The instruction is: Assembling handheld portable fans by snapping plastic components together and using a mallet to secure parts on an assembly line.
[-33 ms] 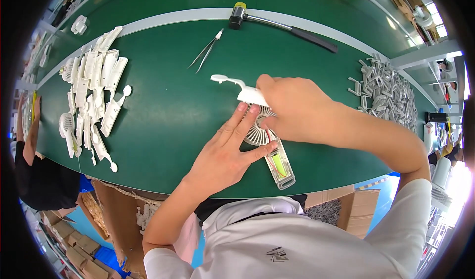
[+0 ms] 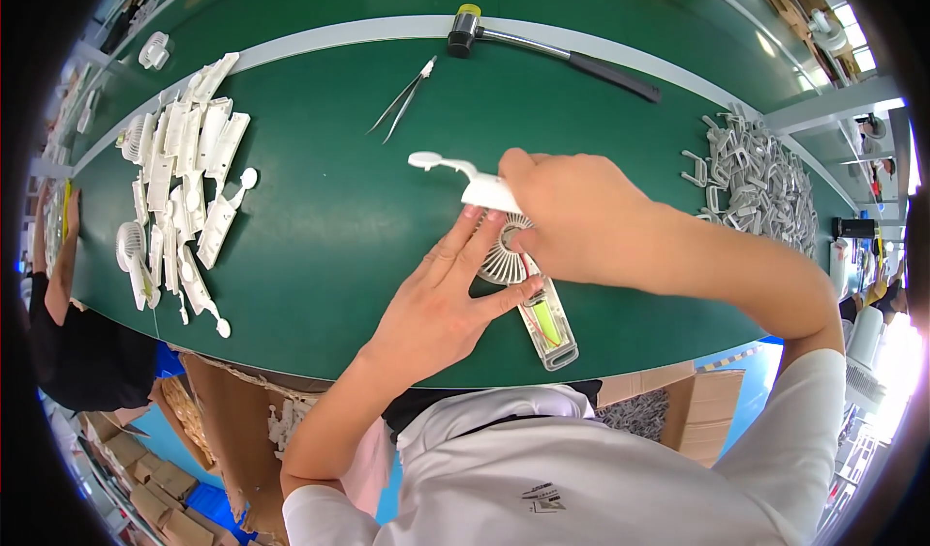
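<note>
Green worktable (image 2: 310,255) spreads wide before you, with a loose pile of white plastic parts (image 2: 190,192) on its left and a smaller heap of grey clips (image 2: 760,178) on its right. Your right arm comes across with bent elbow; the right hand (image 2: 573,212) is curled and clamped on a white cover (image 2: 487,194), its thumb at the fan (image 2: 500,267). Your left hand (image 2: 436,304) reaches up from below with thumb and fingers apart: two fingertips lie at the cover's lower edge, over the fan, and the thumb crosses its handle. This fan lies under both hands, handle toward you. Farther away rests a hammer (image 2: 576,61), then smaller tweezers (image 2: 401,106). Smallest is the lime-green cell (image 2: 548,319) in the open handle.
</note>
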A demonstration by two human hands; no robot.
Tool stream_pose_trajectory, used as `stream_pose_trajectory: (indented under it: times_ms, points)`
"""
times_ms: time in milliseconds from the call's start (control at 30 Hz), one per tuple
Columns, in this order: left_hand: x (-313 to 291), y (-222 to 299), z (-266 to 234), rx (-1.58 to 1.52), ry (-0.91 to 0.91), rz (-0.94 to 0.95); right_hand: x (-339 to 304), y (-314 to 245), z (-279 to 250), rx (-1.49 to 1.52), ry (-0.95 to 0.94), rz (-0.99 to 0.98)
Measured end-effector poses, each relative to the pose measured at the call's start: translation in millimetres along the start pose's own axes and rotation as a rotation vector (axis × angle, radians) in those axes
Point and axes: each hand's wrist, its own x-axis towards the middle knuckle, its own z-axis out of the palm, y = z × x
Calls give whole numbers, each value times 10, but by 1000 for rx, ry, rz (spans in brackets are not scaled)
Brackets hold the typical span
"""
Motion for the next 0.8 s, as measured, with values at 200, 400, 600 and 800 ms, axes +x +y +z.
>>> stream_pose_trajectory:
  times_ms: [200,400,600,800]
  points:
    - [-79,209,141,16,57,-141,-141,-112,-27,-190,-31,-52]
    - [-262,765,442,128,173,-463,-571,113,137,53,364,-171]
    - [-285,861,583,172,229,-516,-923,-50,517,-79,350,-128]
    - [-320,842,622,150,240,-497,-891,-73,738,-160,467,-142]
